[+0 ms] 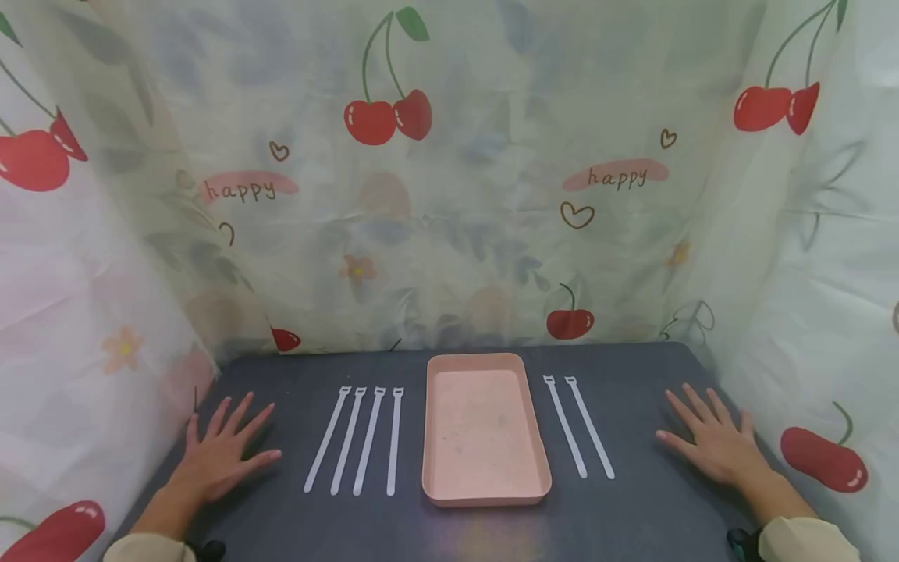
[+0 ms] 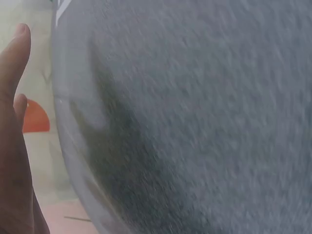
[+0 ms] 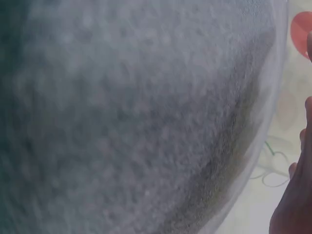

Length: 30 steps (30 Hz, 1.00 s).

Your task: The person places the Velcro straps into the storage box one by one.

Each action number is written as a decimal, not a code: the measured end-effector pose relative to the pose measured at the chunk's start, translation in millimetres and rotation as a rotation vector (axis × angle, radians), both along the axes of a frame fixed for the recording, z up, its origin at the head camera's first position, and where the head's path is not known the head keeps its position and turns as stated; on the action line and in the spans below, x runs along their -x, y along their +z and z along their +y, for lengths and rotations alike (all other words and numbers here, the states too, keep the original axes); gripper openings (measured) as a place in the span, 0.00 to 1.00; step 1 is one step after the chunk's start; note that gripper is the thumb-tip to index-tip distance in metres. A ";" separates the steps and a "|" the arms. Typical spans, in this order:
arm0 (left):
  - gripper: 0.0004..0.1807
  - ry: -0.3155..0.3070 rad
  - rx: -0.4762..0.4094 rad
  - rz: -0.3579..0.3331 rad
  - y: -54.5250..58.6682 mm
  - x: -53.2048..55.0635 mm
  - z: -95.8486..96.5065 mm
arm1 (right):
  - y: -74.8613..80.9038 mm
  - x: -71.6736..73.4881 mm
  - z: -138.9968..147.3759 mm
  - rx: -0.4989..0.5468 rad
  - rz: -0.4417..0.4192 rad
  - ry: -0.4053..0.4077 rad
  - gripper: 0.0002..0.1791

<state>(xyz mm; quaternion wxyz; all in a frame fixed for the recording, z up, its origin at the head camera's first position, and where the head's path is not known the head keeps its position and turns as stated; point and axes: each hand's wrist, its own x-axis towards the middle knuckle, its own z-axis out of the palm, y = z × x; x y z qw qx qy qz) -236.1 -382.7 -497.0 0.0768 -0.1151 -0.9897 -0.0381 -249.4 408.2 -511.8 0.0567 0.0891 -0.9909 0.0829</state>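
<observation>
In the head view my left hand (image 1: 219,457) is spread at the left side of the dark table, fingers straight and holding nothing. My right hand (image 1: 718,439) is spread likewise at the right side. Between them lies a pink rectangular tray (image 1: 485,429) with a raised rim. Several white strap-like ties (image 1: 368,441), each with a slotted head at the far end, lie in a row left of the tray, nearest my left hand. Two more white ties (image 1: 579,427) lie right of it. Both wrist views show mostly dark cloth with a hand's shadow on it.
The dark grey tabletop (image 1: 639,390) is walled at the back and both sides by a pale curtain (image 1: 449,234) printed with cherries, hearts and the word "happy". A dark band (image 1: 209,551) shows at the left wrist.
</observation>
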 end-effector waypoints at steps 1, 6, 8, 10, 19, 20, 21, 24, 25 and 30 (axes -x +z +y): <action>0.45 -0.005 -0.009 0.008 0.0 0.7 1.5 | 0.3 0.6 -0.2 0.001 0.002 0.002 0.47; 0.45 0.000 -0.054 0.014 -0.7 2.0 9.8 | 1.8 1.4 -6.1 0.027 -0.005 0.022 0.46; 0.45 0.006 -0.082 0.014 -0.1 2.0 14.3 | 2.4 0.9 -9.5 0.039 -0.010 0.030 0.45; 0.45 0.011 -0.113 0.017 1.5 1.8 19.9 | 3.4 0.1 -13.0 0.050 -0.014 0.036 0.45; 0.42 -0.037 -0.221 0.074 1.2 0.7 46.0 | 3.9 -2.3 -28.0 0.085 0.023 0.060 0.42; 0.42 -0.041 -0.242 0.075 1.1 0.6 49.2 | 3.5 -2.3 -29.6 0.086 0.032 0.065 0.42; 0.42 -0.044 -0.267 0.074 1.1 0.5 52.4 | 3.2 -2.2 -31.3 0.089 0.039 0.070 0.42; 0.40 -0.070 -0.361 0.063 2.4 0.5 62.8 | 3.4 -2.3 -37.3 0.093 0.061 0.081 0.42; 0.40 -0.075 -0.391 0.053 3.5 0.3 66.5 | 3.8 -2.5 -39.7 0.100 0.062 0.082 0.42; 0.37 -0.082 -0.499 -0.004 11.7 -2.1 86.2 | 7.6 -2.0 -53.5 0.192 0.045 0.069 0.42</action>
